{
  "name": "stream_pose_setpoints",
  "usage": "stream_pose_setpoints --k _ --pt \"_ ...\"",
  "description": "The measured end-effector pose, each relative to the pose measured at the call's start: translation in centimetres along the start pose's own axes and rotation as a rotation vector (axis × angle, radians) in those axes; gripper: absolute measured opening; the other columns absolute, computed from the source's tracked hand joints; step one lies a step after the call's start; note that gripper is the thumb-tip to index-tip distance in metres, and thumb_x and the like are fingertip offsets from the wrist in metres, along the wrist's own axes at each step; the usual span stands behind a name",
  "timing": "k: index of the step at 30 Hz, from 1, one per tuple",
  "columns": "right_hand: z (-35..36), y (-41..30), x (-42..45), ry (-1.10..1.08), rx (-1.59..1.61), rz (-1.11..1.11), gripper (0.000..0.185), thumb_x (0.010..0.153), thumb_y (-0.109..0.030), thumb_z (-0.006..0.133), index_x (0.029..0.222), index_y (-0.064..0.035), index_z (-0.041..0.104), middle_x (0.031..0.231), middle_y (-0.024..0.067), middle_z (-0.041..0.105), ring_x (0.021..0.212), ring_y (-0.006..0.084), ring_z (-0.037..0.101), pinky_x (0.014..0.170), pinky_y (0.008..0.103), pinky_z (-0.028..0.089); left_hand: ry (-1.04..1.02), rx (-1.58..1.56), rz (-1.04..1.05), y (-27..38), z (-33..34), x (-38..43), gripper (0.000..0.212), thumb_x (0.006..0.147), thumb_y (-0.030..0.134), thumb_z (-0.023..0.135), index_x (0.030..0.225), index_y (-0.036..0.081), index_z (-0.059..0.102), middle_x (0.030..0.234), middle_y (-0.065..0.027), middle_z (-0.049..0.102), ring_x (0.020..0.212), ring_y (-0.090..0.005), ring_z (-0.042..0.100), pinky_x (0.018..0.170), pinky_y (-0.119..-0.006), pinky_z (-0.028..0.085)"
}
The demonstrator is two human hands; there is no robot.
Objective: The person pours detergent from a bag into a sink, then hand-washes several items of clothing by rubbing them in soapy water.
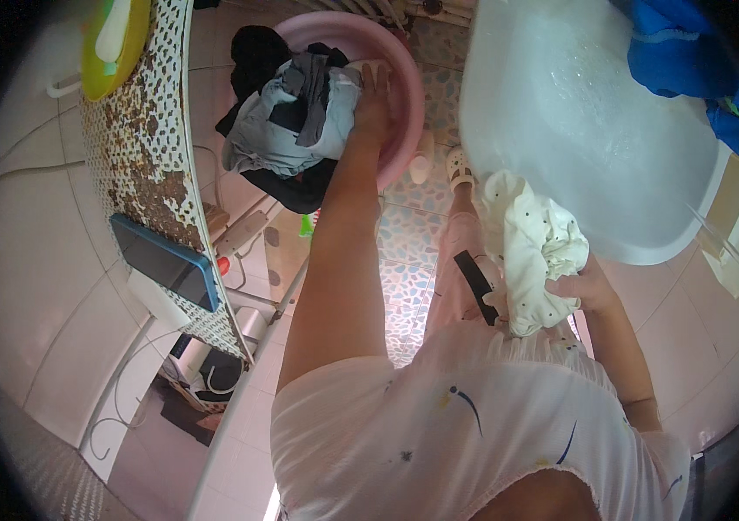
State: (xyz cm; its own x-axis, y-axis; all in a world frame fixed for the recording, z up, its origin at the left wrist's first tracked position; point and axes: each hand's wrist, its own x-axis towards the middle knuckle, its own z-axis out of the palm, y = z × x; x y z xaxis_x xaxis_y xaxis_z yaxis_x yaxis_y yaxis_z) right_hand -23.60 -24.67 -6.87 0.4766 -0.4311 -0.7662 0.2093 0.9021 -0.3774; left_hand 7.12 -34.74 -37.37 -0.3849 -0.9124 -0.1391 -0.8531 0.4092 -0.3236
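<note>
My left hand (374,107) reaches into a round pink plastic basin (411,98), against the right side of a heap of laundry. Its fingers point away from me; whether they grip any cloth is not clear. Pale grey-blue cloth (265,140), a dark grey piece (310,91) and black garments (258,52) make up the heap, partly hanging over the near left rim. In front of my lap, my right hand (581,286) holds a bunched white dotted cloth (532,260), thumb on top. A black strip (475,286) lies beside this cloth, over my pink trousers.
A white tub (506,130) with foamy-looking contents stands at right, blue cloth (675,52) over its far edge. On the rusty perforated shelf (148,163) at left lie a phone (164,260) and a yellow dish (115,45). A power strip (242,233) and cables sit below it.
</note>
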Motion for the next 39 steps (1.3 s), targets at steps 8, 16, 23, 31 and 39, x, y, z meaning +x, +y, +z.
stream_pose_setpoints --k 8,16,23,31,39 --pt "-0.5 -0.2 -0.4 0.055 -0.011 -0.062 0.065 0.054 -0.005 0.064 0.112 0.0004 0.034 0.102 0.0069 0.047 0.092 0.016 0.045 0.079 0.0286 0.035 -0.327 -0.7 -0.416 -1.5 -4.8 0.2 0.035 0.073 0.014 0.045 0.107 0.006 0.042 0.103 -0.0146 0.045 0.09 -0.0245 0.047 0.079 -0.035 0.037" --pt "0.9 -0.6 -1.2 0.008 -0.023 -0.044 0.061 0.056 -0.003 0.061 0.11 0.0005 0.035 0.1 0.0073 0.048 0.091 0.0161 0.046 0.078 0.0286 0.036 0.623 -0.932 -0.805 -7.3 -13.4 -2.8 0.012 0.056 0.006 0.059 0.068 0.004 0.058 0.074 -0.0114 0.053 0.073 -0.0245 0.049 0.066 -0.031 0.038" --pt "1.5 -1.3 -1.5 -0.031 -0.002 -0.105 0.06 0.056 -0.004 0.06 0.11 0.0012 0.035 0.099 0.0079 0.048 0.09 0.0166 0.047 0.078 0.0286 0.037 0.965 -2.008 -1.284 -10.6 -24.4 -4.2 0.031 0.076 0.01 0.048 0.104 -0.002 0.041 0.101 -0.0119 0.048 0.089 -0.0196 0.049 0.075 -0.03 0.042" --pt "2.0 -1.9 -2.5 -0.017 0.071 -0.203 0.057 0.059 -0.007 0.058 0.11 0.0018 0.034 0.099 0.0109 0.048 0.089 0.0191 0.049 0.076 0.03 0.04 1.121 -2.235 -1.095 -9.6 -18.5 -9.0 0.039 0.078 0.013 0.046 0.112 0.002 0.031 0.11 -0.0116 0.04 0.099 -0.0249 0.042 0.083 -0.038 0.037" --pt "3.0 -3.2 -2.5 -0.053 0.384 -0.189 0.041 0.071 -0.012 0.055 0.106 0.0009 0.038 0.099 0.0119 0.049 0.088 0.021 0.051 0.077 0.0326 0.042 0.128 -2.171 -1.599 -7.0 -12.9 -13.4 0.039 0.069 0.009 0.057 0.102 -0.004 0.042 0.099 -0.0117 0.047 0.093 -0.0227 0.043 0.074 -0.034 0.04"
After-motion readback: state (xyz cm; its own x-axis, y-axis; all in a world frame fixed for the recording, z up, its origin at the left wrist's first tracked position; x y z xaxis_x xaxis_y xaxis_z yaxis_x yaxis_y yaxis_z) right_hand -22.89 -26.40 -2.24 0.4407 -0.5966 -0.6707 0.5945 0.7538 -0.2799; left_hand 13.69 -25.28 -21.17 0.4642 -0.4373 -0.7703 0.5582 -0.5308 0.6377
